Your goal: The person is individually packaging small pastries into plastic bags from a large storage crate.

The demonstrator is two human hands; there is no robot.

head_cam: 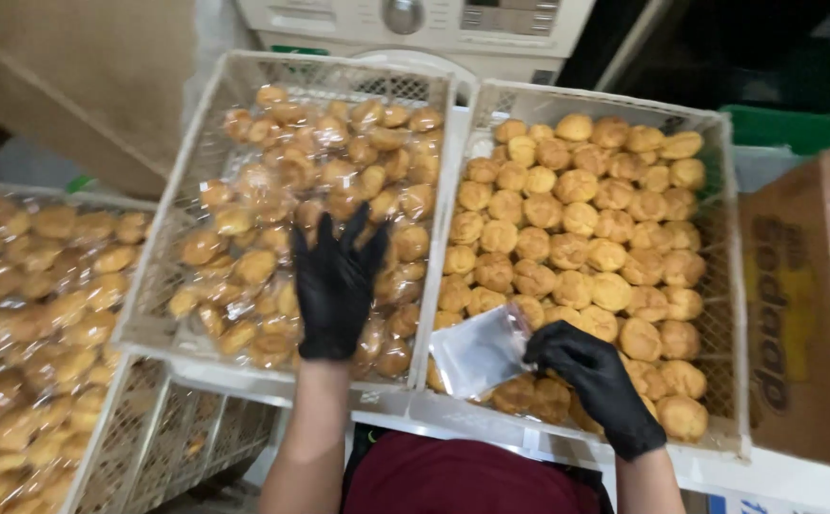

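— Buns (577, 238) fill the right-hand crate (724, 286), bare and golden; how do they handle?

— Light and soft, I'd judge, with a crust that dents easily, so cup one gently around its sides and don't squeeze.

— And the hands?

— The right hand (594, 379), in a black glove, pinches a small clear bag (477, 350) at its edge, just above the near buns. The bag is thin, limp and probably slippery. The left hand (336, 284) lies flat with fingers spread over the wrapped buns (320, 181) in the left crate (196, 190); whether it presses on them I can't tell.

— Anything in the way?

— The crate wall between the two loads, a cardboard box (805, 305) close on the right, and another crate of wrapped buns (34, 314) to the left.
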